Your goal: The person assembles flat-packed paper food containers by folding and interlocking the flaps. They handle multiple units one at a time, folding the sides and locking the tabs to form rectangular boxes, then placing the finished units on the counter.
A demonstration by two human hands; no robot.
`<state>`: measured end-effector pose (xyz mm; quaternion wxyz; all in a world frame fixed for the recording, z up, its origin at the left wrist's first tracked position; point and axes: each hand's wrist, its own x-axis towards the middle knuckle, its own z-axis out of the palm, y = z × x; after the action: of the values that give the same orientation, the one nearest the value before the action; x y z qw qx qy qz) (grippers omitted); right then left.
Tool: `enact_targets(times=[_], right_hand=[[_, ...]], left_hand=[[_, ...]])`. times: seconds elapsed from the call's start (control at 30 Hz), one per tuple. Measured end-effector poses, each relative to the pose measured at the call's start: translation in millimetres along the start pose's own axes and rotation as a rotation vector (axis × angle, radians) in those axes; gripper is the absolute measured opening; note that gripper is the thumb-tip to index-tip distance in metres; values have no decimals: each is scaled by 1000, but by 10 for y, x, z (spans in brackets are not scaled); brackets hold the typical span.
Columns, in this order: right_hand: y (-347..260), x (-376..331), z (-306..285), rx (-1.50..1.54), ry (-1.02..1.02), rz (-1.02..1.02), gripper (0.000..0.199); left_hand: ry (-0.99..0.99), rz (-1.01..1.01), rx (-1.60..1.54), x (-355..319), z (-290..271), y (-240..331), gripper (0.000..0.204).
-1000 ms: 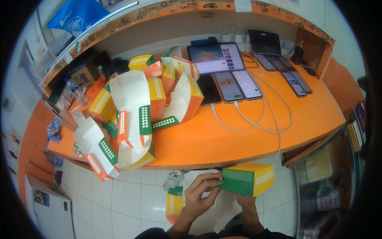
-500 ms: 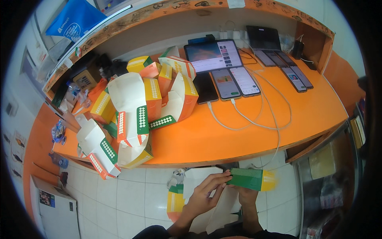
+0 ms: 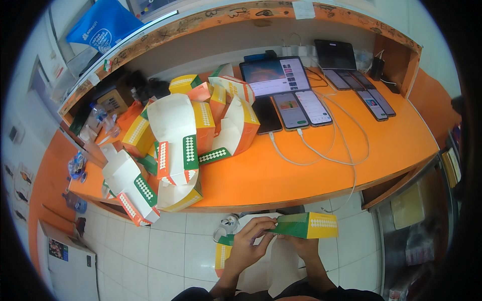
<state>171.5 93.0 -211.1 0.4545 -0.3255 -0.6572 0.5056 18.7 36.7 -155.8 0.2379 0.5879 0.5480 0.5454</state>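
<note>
Over my lap I hold a green and yellow cardboard box [image 3: 293,226] on its side, its yellow end pointing right. The fingers of my left hand [image 3: 251,242] are pinched at the green left end. My right hand [image 3: 302,246] grips it from below, with most of its fingers hidden behind the card. White unfolded card blanks [image 3: 283,266] lie on my lap under both hands. Left of my left wrist, part of another green and yellow box [image 3: 222,257] shows.
A heap of folded boxes with raised lids [image 3: 173,118] covers the left of the orange table [image 3: 301,178]. Several phones [image 3: 290,111], a tablet [image 3: 276,75] and white charging cables [image 3: 351,150] lie toward the back and right. A white cabinet [image 3: 70,266] stands at lower left.
The box in my hands has shifted slightly left, and its yellow end, blurred before, is now sharp. Both hands keep their hold. The whole view has shifted a little.
</note>
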Motion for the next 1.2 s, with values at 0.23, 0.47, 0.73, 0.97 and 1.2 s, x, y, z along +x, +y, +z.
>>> enact_targets(times=[0.23,0.47,0.73,0.97,1.2], right_hand=[[200,-124,146,-60,47,72,21],[164,-189,179,-120,14,-75,23],[239,-264,177,-48,90,88,30],[-17,-90,292,-77,-22,-83,26],[-304,142,453,-2,-240,-153,21]], left_hand=[[115,-124,-252,-173,-23,-55,18],[129,-122,-443,-225,-52,-102,17],[-3,-213,-589,-247,-132,-128,17],[32,-207,-539,-211,-212,-34,39],[-46,-91,-151,-134,-491,-66,50]])
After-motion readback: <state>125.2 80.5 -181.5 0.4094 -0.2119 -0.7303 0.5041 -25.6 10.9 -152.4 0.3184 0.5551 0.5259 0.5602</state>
